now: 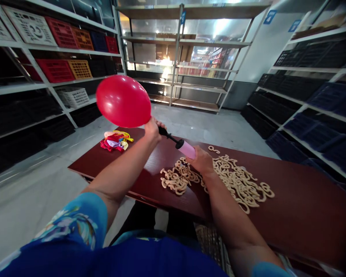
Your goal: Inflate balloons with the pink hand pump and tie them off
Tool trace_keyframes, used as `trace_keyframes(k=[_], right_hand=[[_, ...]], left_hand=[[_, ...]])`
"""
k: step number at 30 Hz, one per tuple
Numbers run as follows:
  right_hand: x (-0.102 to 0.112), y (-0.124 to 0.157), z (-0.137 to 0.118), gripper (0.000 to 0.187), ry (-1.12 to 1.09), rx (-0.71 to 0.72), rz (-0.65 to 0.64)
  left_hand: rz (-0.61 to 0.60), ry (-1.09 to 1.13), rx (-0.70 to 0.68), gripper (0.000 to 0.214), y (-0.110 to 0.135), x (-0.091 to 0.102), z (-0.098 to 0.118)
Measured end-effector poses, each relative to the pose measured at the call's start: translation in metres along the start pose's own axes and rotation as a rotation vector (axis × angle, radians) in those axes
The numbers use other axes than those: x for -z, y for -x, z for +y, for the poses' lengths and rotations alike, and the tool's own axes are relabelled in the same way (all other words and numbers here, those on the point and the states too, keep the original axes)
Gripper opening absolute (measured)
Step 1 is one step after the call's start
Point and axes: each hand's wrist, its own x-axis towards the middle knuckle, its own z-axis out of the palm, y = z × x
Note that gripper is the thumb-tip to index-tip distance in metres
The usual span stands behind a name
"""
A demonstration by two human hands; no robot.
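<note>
A large inflated red balloon [123, 100] is held up above the far left part of the table. My left hand [152, 130] is closed around its neck, against the black end of a hand pump. The balloon pump [187, 149] has a pink barrel, and a black rod shows between the barrel and my left hand. My right hand [202, 161] is wrapped round the barrel's near end. Below it lie beige S-shaped pieces [180, 177] in a loose pile, with a larger pile [239, 181] to the right. The mouth of the balloon is hidden by my fingers.
Limp balloons in several colours [115, 141] lie at the dark red table's [300, 204] far left. Shelves with red crates [56, 70] and a white basket [73, 96] stand left. A metal rack [175, 86] is behind, and dark bins [288, 88] fill the right shelves.
</note>
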Motion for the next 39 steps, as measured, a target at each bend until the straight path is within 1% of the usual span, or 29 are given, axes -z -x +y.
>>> trace_keyframes(k=[2, 3, 4, 5, 6, 7, 8, 11, 13, 15, 16, 18, 19, 23, 25, 26, 28, 30, 32, 34, 36, 38, 39], right_hand=[[0.0, -0.002, 0.003, 0.042, -0.006, -0.007, 0.019], [-0.001, -0.003, 0.004, 0.04, -0.005, -0.01, 0.031], [-0.001, -0.003, 0.004, 0.039, -0.001, -0.013, 0.042], [-0.002, -0.003, 0.005, 0.038, 0.007, -0.015, 0.047], [-0.002, -0.003, 0.005, 0.037, 0.016, -0.016, 0.046], [-0.003, -0.002, 0.005, 0.037, 0.026, -0.014, 0.039], [-0.003, -0.001, 0.005, 0.037, 0.034, -0.011, 0.027], [-0.003, 0.003, 0.002, 0.038, 0.042, 0.014, -0.002], [-0.003, 0.004, -0.001, 0.039, 0.038, 0.028, -0.012], [-0.002, 0.005, -0.004, 0.04, 0.03, 0.033, -0.019], [-0.002, 0.005, -0.005, 0.041, 0.025, 0.03, -0.021], [-0.002, 0.004, -0.005, 0.042, 0.008, 0.025, -0.025], [-0.002, 0.003, -0.005, 0.044, -0.001, 0.021, -0.027], [-0.001, 0.0, 0.0, 0.046, -0.014, -0.003, -0.044], [-0.001, -0.001, 0.003, 0.045, -0.01, -0.009, -0.055], [-0.001, -0.001, 0.004, 0.044, -0.004, -0.007, -0.065], [-0.002, 0.0, 0.004, 0.044, 0.017, 0.001, -0.089], [-0.003, 0.003, 0.002, 0.044, 0.035, 0.022, -0.109], [-0.003, 0.005, -0.002, 0.044, 0.032, 0.047, -0.118], [0.0, 0.007, -0.006, 0.047, 0.006, 0.074, -0.115], [0.009, 0.007, -0.012, 0.057, -0.038, 0.116, -0.081], [0.021, 0.006, -0.02, 0.07, -0.067, 0.179, -0.024], [0.028, 0.006, -0.025, 0.073, -0.069, 0.217, -0.001]], left_hand=[[0.005, 0.012, -0.047, 0.033, -0.017, -0.002, 0.031], [0.005, 0.018, -0.064, 0.033, -0.024, -0.002, 0.044], [0.005, 0.023, -0.079, 0.033, -0.03, -0.002, 0.052], [0.007, 0.028, -0.09, 0.033, -0.033, -0.001, 0.056], [0.013, 0.03, -0.097, 0.034, -0.033, 0.0, 0.055], [0.02, 0.031, -0.094, 0.034, -0.031, 0.002, 0.049], [0.029, 0.03, -0.086, 0.034, -0.026, 0.004, 0.039], [0.044, 0.027, -0.021, 0.034, -0.002, 0.008, -0.007], [0.032, 0.034, 0.024, 0.032, 0.016, 0.009, -0.035], [0.017, 0.042, 0.055, 0.032, 0.027, 0.009, -0.051], [0.012, 0.039, 0.064, 0.032, 0.03, 0.008, -0.052], [0.008, 0.02, 0.063, 0.032, 0.026, 0.006, -0.042], [0.007, 0.006, 0.052, 0.032, 0.02, 0.005, -0.032], [0.016, -0.007, -0.046, 0.034, -0.009, 0.004, 0.019], [0.028, 0.012, -0.071, 0.035, -0.018, 0.008, 0.034], [0.038, 0.021, -0.074, 0.035, -0.02, 0.01, 0.035], [0.064, 0.038, -0.066, 0.034, -0.016, 0.016, 0.024], [0.083, 0.054, -0.042, 0.032, -0.004, 0.021, 0.001], [0.078, 0.069, 0.0, 0.032, 0.01, 0.023, -0.025], [0.058, 0.082, 0.036, 0.033, 0.022, 0.024, -0.041], [0.037, 0.099, 0.052, 0.035, 0.029, 0.023, -0.046], [0.03, 0.12, 0.058, 0.035, 0.034, 0.022, -0.04], [0.031, 0.133, 0.065, 0.035, 0.036, 0.022, -0.036]])
